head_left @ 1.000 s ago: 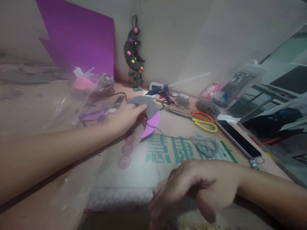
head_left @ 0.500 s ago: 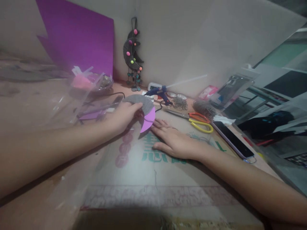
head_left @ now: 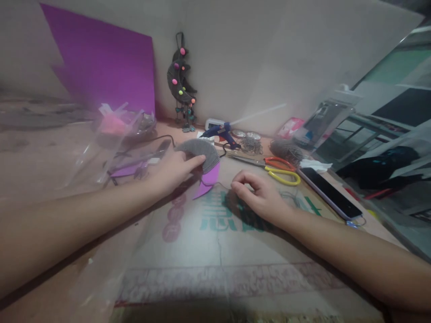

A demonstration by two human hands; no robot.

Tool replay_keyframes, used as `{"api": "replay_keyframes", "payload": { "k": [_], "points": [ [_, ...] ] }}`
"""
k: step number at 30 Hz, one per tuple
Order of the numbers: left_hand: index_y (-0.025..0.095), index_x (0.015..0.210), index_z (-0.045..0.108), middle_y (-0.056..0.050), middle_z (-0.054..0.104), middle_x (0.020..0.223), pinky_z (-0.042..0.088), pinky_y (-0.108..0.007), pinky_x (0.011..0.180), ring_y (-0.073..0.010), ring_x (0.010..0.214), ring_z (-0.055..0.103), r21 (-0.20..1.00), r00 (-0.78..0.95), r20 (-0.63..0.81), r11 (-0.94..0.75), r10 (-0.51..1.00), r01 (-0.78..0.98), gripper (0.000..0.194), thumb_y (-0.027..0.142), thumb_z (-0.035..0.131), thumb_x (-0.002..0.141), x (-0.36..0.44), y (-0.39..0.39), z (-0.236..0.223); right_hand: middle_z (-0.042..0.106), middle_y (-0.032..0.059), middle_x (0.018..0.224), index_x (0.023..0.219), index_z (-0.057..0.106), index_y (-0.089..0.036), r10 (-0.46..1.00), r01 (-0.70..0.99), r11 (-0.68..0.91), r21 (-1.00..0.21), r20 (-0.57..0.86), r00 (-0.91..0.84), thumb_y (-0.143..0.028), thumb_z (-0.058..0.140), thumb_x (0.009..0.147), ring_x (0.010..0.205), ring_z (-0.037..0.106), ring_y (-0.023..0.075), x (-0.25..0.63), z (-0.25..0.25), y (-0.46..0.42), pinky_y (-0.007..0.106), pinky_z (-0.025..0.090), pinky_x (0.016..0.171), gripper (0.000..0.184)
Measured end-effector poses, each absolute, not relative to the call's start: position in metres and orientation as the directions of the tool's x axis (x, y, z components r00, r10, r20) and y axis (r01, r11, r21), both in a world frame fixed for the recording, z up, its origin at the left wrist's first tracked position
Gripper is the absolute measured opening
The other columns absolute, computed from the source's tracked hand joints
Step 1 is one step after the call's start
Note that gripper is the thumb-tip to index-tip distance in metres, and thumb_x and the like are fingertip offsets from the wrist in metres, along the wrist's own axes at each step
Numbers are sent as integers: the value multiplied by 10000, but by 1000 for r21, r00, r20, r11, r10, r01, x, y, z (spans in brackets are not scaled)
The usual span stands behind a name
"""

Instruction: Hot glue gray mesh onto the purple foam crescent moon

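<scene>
Left hand (head_left: 177, 168) on crescent (head_left: 204, 150), yarn (head_left: 220, 184) in right hand (head_left: 257, 193).
The left hand clamps the crescent between thumb and fingers over the printed board (head_left: 188, 255) — grey-wrapped above, bare purple at its lower end. The yarn crosses the purple section and runs to the right hand, whose thumb and forefinger are pinched together on it. Scissors (head_left: 283, 176) lie beyond that hand — a phone (head_left: 332, 193) rests farther right.

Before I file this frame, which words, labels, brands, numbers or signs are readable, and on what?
"慧", probably, in green on the cardboard.
Other green characters: partly hidden by the right hand, unreadable.
Red circles on the cardboard: too blurred.
Markings on the glue gun, pink packet and bottle: too small or blurred.
</scene>
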State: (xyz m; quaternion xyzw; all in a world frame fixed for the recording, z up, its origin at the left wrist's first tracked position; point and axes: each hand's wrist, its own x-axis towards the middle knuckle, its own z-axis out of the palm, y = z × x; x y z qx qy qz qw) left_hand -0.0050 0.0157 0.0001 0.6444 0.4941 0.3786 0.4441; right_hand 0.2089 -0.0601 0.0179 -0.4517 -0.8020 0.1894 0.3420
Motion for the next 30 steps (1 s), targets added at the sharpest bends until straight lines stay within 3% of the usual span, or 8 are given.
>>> {"api": "replay_keyframes", "payload": {
  "k": [4, 7, 13, 22, 30],
  "points": [
    [153, 713, 638, -14, 575, 541, 281, -234, 405, -113, 422, 443, 922, 250, 94, -179, 964, 343, 395, 538, 564, 757, -2, 15, 2, 622, 9, 763, 850, 579, -171, 854, 641, 513, -570, 410, -319, -224, 512, 887, 692, 567, 122, 211, 12, -45, 230, 445, 641, 93],
    [143, 813, 664, -37, 644, 655, 342, -233, 450, -132, 508, 516, 926, 282, 125, -214, 951, 312, 393, 520, 556, 776, -1, 14, 3, 641, 16, 813, 930, 592, -181, 837, 643, 541, -542, 422, -349, -151, 472, 894, 725, 587, 128, 213, 8, -44, 250, 463, 680, 129],
    [135, 1001, 667, -80, 708, 948, 479, -301, 717, -218, 851, 639, 936, 347, 201, -284, 916, 208, 409, 471, 566, 791, 1, 18, 0, 600, 40, 926, 978, 584, -203, 709, 577, 697, -426, 530, -465, -53, 456, 873, 872, 573, 155, 214, 5, -46, 307, 465, 799, 223],
    [150, 979, 671, -72, 714, 979, 485, -321, 769, -229, 889, 647, 927, 372, 222, -314, 901, 206, 384, 472, 570, 797, 1, 20, -3, 563, 36, 908, 959, 580, -201, 706, 591, 696, -407, 535, -464, -4, 484, 833, 870, 548, 156, 213, 6, -45, 310, 458, 795, 253],
    [128, 961, 666, -84, 707, 909, 472, -334, 720, -231, 811, 644, 899, 385, 188, -316, 904, 303, 413, 492, 531, 819, -1, 21, -3, 530, 40, 894, 950, 548, -198, 709, 604, 693, -393, 520, -476, 26, 446, 791, 840, 525, 166, 212, 4, -45, 316, 456, 765, 293]
  ]
}}
